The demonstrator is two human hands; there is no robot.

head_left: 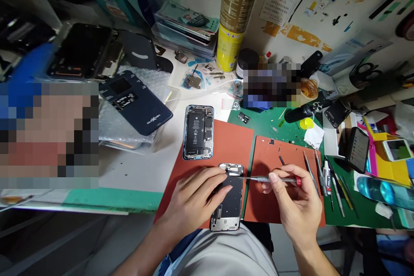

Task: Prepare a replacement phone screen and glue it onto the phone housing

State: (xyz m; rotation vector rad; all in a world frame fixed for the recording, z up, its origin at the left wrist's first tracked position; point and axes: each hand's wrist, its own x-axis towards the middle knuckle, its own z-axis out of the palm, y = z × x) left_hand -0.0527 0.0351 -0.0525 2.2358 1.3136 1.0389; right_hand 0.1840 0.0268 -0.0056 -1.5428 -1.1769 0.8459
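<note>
A phone screen assembly, its inner side up, lies on the red-brown mat near the front edge. My left hand rests on its left side, thumb and fingertips touching the dark back plate near the top. In my right hand a thin screwdriver with a red end is held almost level between thumb and fingers. Its tip points left, at the upper right part of the assembly. Behind my left hand an opened phone body shows its black battery and boards.
Tweezers and a glue tube lie right of the second mat. A spray can stands at the back. A dark blue panel rests on bubble wrap at the left. A bottle lies far right.
</note>
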